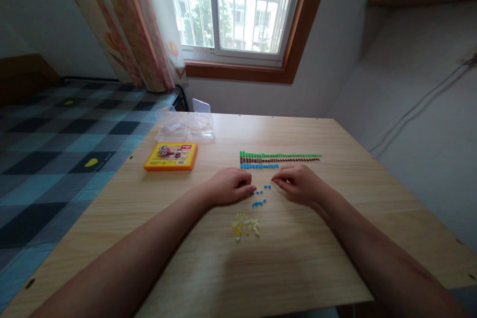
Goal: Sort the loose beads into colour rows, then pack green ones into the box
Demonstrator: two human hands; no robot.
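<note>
Loose blue pieces | between left hand and right hand | both grips: can't tell

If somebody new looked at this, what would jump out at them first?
Probably the bright window at the top, the lightest patch in view. Next, the green row, brown row and blue row of small pieces lined up on the table, just beyond the left hand and right hand. The yellow-and-orange box also stands out, lying on the table's left side.
</note>
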